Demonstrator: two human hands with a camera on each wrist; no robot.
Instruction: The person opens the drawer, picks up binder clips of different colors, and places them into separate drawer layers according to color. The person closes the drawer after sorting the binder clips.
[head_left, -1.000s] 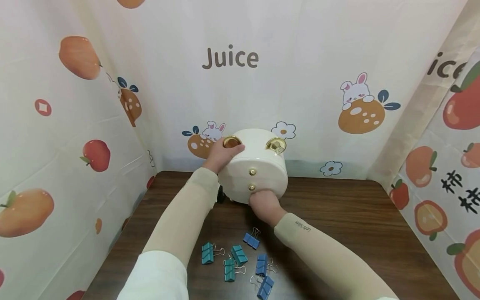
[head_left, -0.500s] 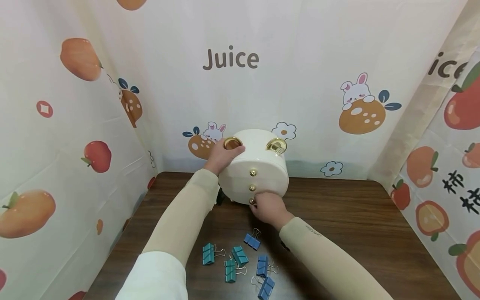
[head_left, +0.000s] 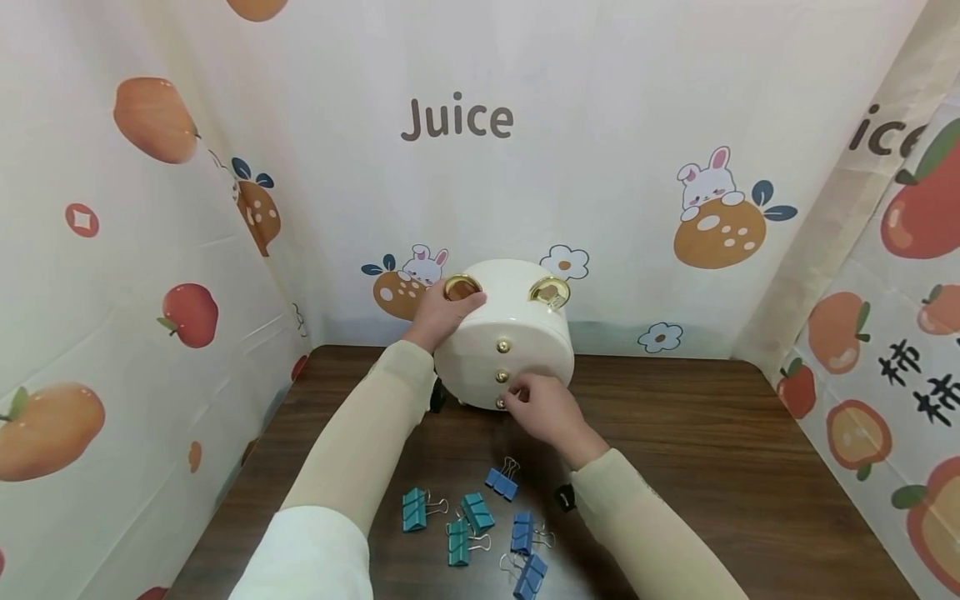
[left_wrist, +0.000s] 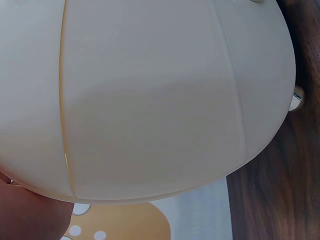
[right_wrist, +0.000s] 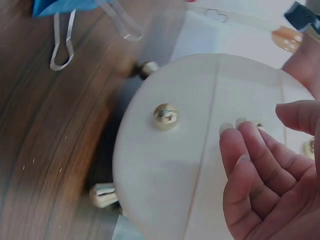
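White drawer cabinet (head_left: pixel 504 327) at my twelve o'clock
My left fingers (head_left: pixel 467 305) grip its ten-o'clock shoulder; my right fingers (right_wrist: pixel 265 162) curl loosely, empty. Likely light, stiff, slick; best grasped by its gold knobs (head_left: pixel 503 346).

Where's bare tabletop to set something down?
Largest: wooden tabletop right of the white gold-knobbed box, between the right sleeve and back curtain. Narrower: strip between left sleeve and left curtain. Crowded: between the sleeves, three teal binder clips, three blue binder clips; at the box's front, right hand.
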